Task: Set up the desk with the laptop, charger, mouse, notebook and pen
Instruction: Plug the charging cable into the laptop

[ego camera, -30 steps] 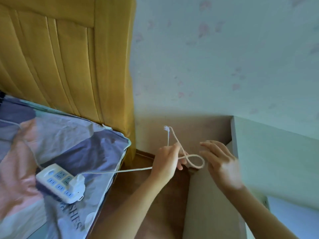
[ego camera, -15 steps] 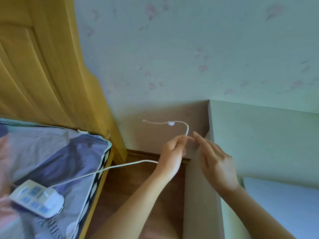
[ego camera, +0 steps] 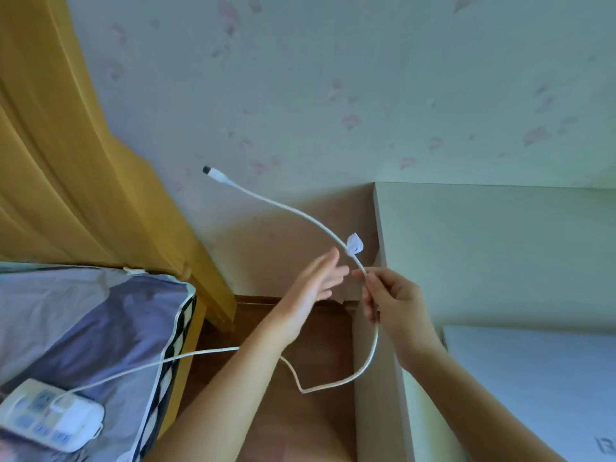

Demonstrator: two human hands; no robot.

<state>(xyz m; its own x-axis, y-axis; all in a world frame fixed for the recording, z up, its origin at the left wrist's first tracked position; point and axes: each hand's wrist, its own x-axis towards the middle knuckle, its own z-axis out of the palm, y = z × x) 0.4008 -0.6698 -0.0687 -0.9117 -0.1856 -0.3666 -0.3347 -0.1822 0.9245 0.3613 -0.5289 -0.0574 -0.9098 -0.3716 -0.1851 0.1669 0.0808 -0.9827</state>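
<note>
The right hand pinches the white charger cable between thumb and fingers, and the left hand is beside it at 9 o'clock with straight, spread fingers, holding nothing. The cable is thin and white. From the pinch it rises toward 11 o'clock to a plug with a dark tip. A small white tag sits on it just above the fingers. Below, it loops toward 8 o'clock to the white power strip on the bedding.

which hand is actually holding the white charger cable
The right hand, its fingers pinching the white charger cable just below the paper tag. The left hand is flat and open beside it, gripping nothing.
</note>
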